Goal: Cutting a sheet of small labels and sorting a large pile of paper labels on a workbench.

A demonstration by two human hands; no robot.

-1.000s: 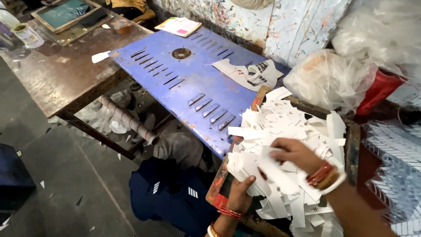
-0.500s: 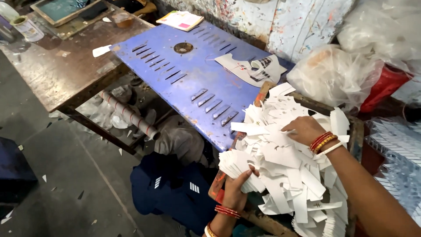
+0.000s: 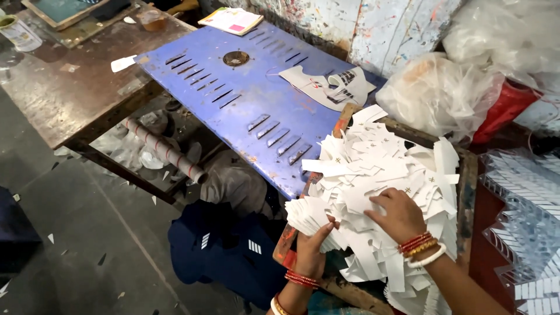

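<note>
A big heap of white cut paper pieces (image 3: pixel 379 175) lies on a wooden framed board (image 3: pixel 466 181) at the lower right. My left hand (image 3: pixel 315 248) grips a fanned stack of these white pieces (image 3: pixel 309 216) from below at the heap's near left edge. My right hand (image 3: pixel 399 216), with red and white bangles at the wrist, rests on top of the heap with fingers curled over the pieces, just right of the stack.
A blue slotted metal sheet (image 3: pixel 233 99) covers a brown table (image 3: pixel 64 93). On it lie a printed paper scrap (image 3: pixel 326 87) and a booklet (image 3: pixel 233 20). Plastic bags (image 3: pixel 437 93) sit at the right. Rows of paper pieces (image 3: pixel 531 216) lie far right. A tin (image 3: pixel 20 32) stands top left.
My left hand has gathered a fanned stack at the heap's near edge. My right hand has slid back across the top of the heap towards the stack.
</note>
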